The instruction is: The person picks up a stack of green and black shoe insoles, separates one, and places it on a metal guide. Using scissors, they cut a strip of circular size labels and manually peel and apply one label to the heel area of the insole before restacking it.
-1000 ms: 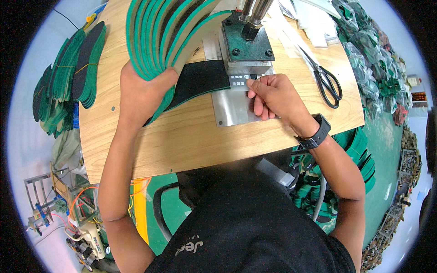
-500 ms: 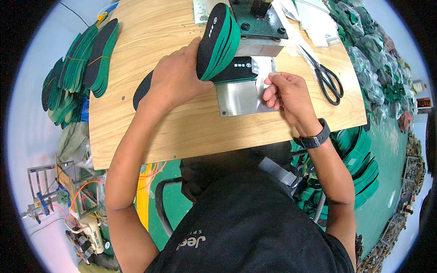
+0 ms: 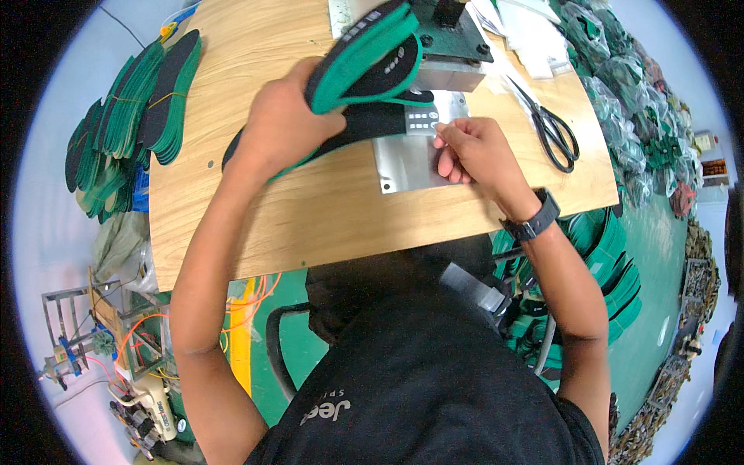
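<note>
My left hand point(image 3: 280, 116) is closed round a stack of black-and-green shoe insoles point(image 3: 358, 58), raised and fanned apart over the table. Beneath the stack, another insole point(image 3: 370, 122) lies black side up, its right end above a shiny metal plate point(image 3: 399, 169). A small clear film with white printing point(image 3: 421, 122) rests across that end. My right hand point(image 3: 482, 151) pinches the film's right edge between thumb and forefinger, the other fingers curled. Just beyond stands a dark press with a metal block point(image 3: 449, 75), partly covered by the raised insoles.
Black-handled scissors point(image 3: 556, 138) lie right of the plate, near white sheets point(image 3: 535, 35). Bundled insoles point(image 3: 128, 101) sit at the table's left edge. More insoles point(image 3: 604, 271) are piled below the right edge. Plastic-bagged goods point(image 3: 620, 101) line the right side.
The insole stack in my left hand has tilted and fanned open, showing more of the insole below. My right hand has shifted slightly left, with the film now over the insole's end.
</note>
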{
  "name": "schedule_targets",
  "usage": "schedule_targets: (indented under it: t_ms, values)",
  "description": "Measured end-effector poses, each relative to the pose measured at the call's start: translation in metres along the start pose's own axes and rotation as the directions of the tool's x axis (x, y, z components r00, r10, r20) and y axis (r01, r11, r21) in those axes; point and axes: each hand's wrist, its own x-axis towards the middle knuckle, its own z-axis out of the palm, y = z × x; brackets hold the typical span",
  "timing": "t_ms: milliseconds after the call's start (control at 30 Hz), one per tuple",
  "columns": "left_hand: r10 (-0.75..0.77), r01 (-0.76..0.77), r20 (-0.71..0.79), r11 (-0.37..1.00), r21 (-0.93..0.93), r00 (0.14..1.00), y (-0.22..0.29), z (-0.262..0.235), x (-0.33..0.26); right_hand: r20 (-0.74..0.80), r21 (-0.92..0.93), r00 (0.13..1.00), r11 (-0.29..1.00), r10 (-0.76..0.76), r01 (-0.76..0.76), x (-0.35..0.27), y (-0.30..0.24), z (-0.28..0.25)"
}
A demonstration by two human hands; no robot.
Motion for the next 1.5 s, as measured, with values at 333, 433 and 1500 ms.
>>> schedule_targets:
  t_ms: [333,433,1500]
  values:
    - [-0.017,-0.013,-0.113,0.964,-0.265,0.993,-0.016,-0.008,-0.006,0.064,-0.242,0.998,0.97,-0.004,0.02,0.014,-0.01,0.0]
    - [-0.005,-0.034,-0.131,0.955,-0.294,0.991,-0.017,-0.008,-0.007,0.043,-0.249,0.999,0.969,0.017,-0.005,0.013,-0.013,0.004]
    - [-0.015,-0.031,-0.213,0.977,-0.213,0.977,-0.021,-0.017,-0.01,0.1,-0.733,0.792,0.494,-0.602,0.468,-0.01,0.011,0.011]
